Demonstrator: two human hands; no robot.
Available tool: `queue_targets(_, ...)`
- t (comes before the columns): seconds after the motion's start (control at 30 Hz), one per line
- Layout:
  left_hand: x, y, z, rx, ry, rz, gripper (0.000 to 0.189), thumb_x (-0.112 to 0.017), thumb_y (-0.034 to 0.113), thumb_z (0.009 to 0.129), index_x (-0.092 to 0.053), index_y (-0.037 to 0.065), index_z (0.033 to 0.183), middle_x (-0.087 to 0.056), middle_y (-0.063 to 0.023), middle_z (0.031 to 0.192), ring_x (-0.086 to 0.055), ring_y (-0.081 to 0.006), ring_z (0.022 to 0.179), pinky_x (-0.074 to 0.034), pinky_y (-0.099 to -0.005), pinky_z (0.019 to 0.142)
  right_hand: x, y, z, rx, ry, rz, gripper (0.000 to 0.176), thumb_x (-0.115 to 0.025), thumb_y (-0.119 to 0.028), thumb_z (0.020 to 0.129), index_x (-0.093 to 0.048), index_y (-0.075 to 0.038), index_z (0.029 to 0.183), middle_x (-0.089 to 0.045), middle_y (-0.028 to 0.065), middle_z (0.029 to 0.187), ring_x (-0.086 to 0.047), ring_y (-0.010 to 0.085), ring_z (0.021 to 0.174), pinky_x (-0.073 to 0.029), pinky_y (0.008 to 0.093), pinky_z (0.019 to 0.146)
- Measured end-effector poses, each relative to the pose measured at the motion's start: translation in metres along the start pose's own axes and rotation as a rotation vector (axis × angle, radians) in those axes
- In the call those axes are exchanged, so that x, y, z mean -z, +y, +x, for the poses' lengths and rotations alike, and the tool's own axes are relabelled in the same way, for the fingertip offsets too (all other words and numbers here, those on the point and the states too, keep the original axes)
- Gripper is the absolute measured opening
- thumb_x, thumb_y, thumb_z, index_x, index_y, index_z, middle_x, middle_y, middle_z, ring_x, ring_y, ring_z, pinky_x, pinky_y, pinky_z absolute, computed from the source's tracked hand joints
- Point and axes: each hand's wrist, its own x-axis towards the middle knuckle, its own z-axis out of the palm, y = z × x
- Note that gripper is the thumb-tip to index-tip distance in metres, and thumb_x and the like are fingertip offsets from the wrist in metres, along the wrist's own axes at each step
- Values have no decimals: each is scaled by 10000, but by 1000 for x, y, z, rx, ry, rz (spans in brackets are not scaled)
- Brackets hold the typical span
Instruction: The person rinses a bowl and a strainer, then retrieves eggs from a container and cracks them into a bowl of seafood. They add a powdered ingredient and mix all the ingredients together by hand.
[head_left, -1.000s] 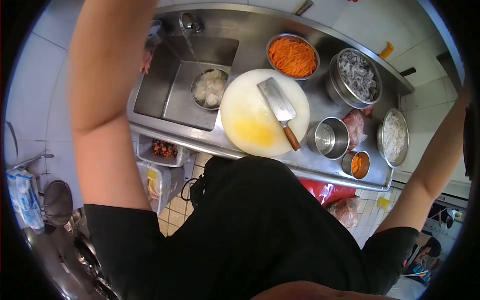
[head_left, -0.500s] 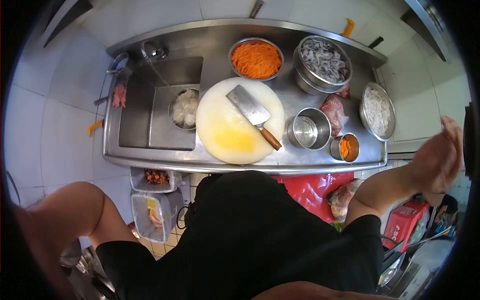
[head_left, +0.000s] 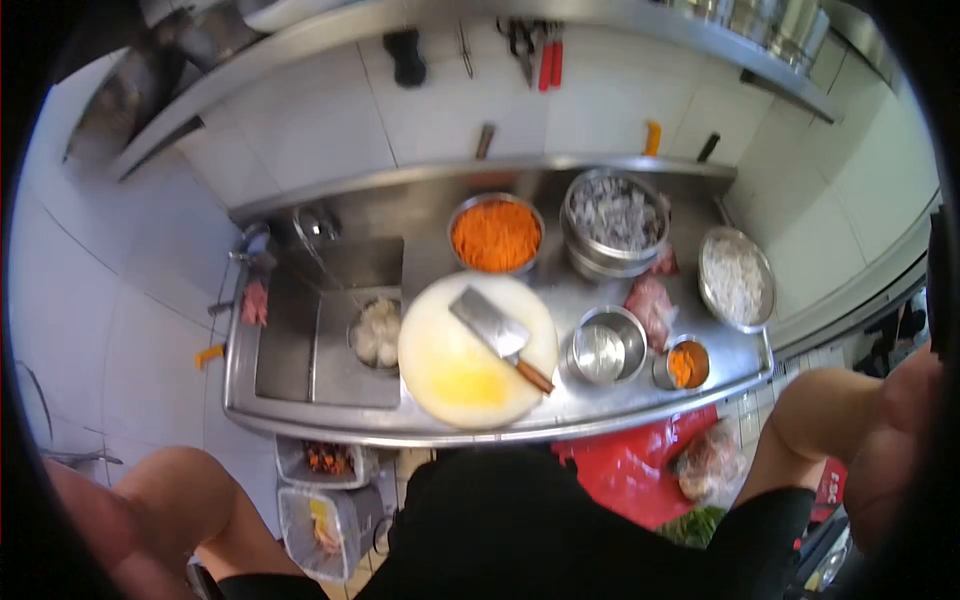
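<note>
Both my arms are bent up close beside the camera, blurred at the left and right edges, and neither hand shows. Below them, a cleaver (head_left: pixel 490 323) with a wooden handle lies across a round white cutting board (head_left: pixel 430 310), which has a yellow stain. Behind the board stands a bowl of shredded carrot (head_left: pixel 496 237). An empty-looking metal pot (head_left: pixel 606 345) and a small cup with orange pieces (head_left: pixel 685 364) are to its right. A bowl of pale pieces (head_left: pixel 377 333) sits in the sink.
Stacked bowls of grey strips (head_left: pixel 614 214), bagged meat (head_left: pixel 651 308) and a basket of white shreds (head_left: pixel 737 279) stand at the right. A shelf (head_left: pixel 400 30) crosses above. Under the counter are bins (head_left: pixel 318 535) and a red plastic bag (head_left: pixel 635 470).
The view has tilted up, showing the shelf and hanging tools; the counter appears lower. My right hand, raised at the right edge before, has gone out of view.
</note>
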Motion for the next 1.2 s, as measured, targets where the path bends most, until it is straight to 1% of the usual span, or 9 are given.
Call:
queue_targets(0.2,-10,5,15,10,70,45,449,-669,249,942,-565,-6,1297,-634,-185,1173,-555,-260,1035,-436,-361,864,7,5,18,64,-15,-43,400,-571,-192,977,-551,71,1279,-664,199,1128,-642,280,1010,-523,380,872)
queue_targets(0.37,-25,14,-2,-9,114,22,450,-682,265,933,-579,-13,1272,-636,-182,1151,-551,-254,1005,-429,-353,836,-3,-1,8,89,-46,-43,372,-585,-163,974,-568,66,1267,-668,188,1126,-642,260,999,-519,363,867)
queue_targets(0.87,-44,0,-53,62,25,-67,463,-720,312,905,-622,-33,1198,-642,-172,1085,-538,-237,913,-411,-327,753,-29,-2,-33,-69,20,-26,296,-626,-78,965,-617,51,1231,-681,153,1119,-644,202,969,-507,311,851)
queue_targets(0.93,-46,-1,-57,81,23,-69,466,-725,319,902,-628,-35,1188,-643,-170,1076,-536,-234,901,-408,-323,742,-27,0,-44,-167,58,-43,287,-632,-66,963,-624,49,1226,-683,149,1118,-644,194,965,-505,305,849)
queue_targets(1.0,-47,-3,-62,105,16,-76,469,-730,325,898,-633,-38,1179,-644,-169,1067,-535,-232,889,-406,-320,731,-34,6,-71,-377,111,-93,279,-638,-55,962,-630,47,1222,-685,144,1118,-644,186,961,-504,298,847)
queue_targets(1.1,-51,-7,-70,175,-6,-76,473,-737,334,893,-642,-42,1164,-645,-167,1054,-532,-228,871,-402,-315,715,-62,29,-148,-955,170,-170,267,-646,-38,960,-640,44,1215,-687,137,1116,-644,174,954,-501,287,844)
queue_targets(1.13,-53,-11,-74,215,-19,-75,475,-740,338,891,-645,-43,1159,-645,-166,1050,-531,-227,865,-401,-313,709,-65,39,-184,-1142,119,-162,258,-665,-7,954,-654,-10,1212,-693,80,1111,-638,141,969,-502,281,868)
queue_targets(1.17,-56,-14,-79,267,-39,-69,477,-742,341,889,-648,-44,1154,-646,-166,1045,-530,-226,859,-399,-311,703,-71,46,-230,-1333,133,-139,234,-692,-48,952,-666,-35,1183,-691,52,1098,-640,129,957,-513,279,857)
queue_targets(1.2,-61,-18,-84,332,-67,-69,479,-745,344,887,-651,-46,1149,-646,-165,1041,-529,-225,853,-398,-310,698,-77,49,-280,-1457,82,-180,270,-706,-61,942,-650,-34,1204,-692,50,1089,-643,128,944,-519,276,836)
